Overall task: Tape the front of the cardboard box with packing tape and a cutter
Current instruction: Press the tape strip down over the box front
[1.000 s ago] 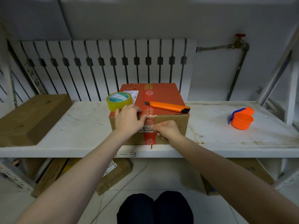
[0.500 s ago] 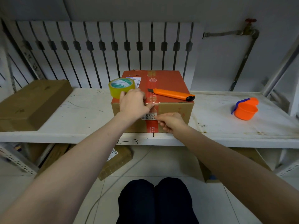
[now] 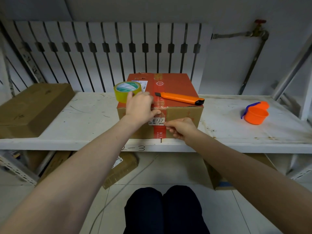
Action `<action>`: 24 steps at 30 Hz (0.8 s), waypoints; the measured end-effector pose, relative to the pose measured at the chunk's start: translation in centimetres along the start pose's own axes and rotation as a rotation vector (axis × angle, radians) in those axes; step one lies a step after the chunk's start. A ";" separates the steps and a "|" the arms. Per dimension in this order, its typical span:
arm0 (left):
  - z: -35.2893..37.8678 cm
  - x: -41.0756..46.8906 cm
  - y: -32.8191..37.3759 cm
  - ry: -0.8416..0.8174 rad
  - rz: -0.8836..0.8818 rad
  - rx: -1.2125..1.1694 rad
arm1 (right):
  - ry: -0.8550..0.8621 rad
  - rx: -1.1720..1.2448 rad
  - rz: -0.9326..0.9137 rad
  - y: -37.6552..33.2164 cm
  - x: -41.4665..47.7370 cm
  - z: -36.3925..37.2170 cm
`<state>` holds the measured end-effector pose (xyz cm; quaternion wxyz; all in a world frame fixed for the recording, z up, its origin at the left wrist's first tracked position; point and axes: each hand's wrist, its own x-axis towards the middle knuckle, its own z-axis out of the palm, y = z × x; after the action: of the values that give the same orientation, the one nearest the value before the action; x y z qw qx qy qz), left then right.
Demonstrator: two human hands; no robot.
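A cardboard box (image 3: 184, 115) with a red top stands at the front edge of a white shelf (image 3: 87, 119). A red band and a white label reading 8737 (image 3: 157, 121) run down its front. On the box's top left corner sits a yellowish tape roll (image 3: 125, 92), and an orange cutter (image 3: 180, 98) lies across the top. My left hand (image 3: 140, 107) lies over the top front edge, thumb pressed on shiny clear tape above the label. My right hand (image 3: 181, 128) pinches thumb and forefinger at the label's right edge, apparently on the clear tape's lower end.
A flat brown box (image 3: 32, 105) lies on the shelf at the left, and an orange cup with a blue handle (image 3: 255, 114) stands at the right. A slatted white panel (image 3: 118, 48) backs the shelf. More boxes (image 3: 123, 168) sit on the floor below, near my knees.
My right hand slid a little right across the box's front, uncovering the whole label. My left hand stayed on the top edge. The view shifted slightly.
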<state>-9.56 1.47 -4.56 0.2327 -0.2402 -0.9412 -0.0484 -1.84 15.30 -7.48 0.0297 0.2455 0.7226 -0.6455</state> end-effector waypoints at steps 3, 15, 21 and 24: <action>0.2 0.0 -0.2 -0.002 0.009 -0.010 | 0.103 -0.312 -0.302 -0.7 -0.2 -0.6; 0.3 -0.3 -0.5 0.008 0.008 -0.098 | 0.365 -1.123 -1.191 -2.4 4.0 -1.1; 0.7 -0.8 -0.6 0.016 0.021 -0.091 | 0.399 -1.085 -1.263 -0.7 4.8 -0.9; 0.8 -1.1 -0.6 0.017 0.032 -0.078 | 0.389 -1.094 -1.258 -0.4 4.9 -1.0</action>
<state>-9.34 0.67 -5.73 0.2319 -0.2638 -0.9326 -0.0833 -6.01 17.72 -8.72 -0.3445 -0.1436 0.9265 -0.0488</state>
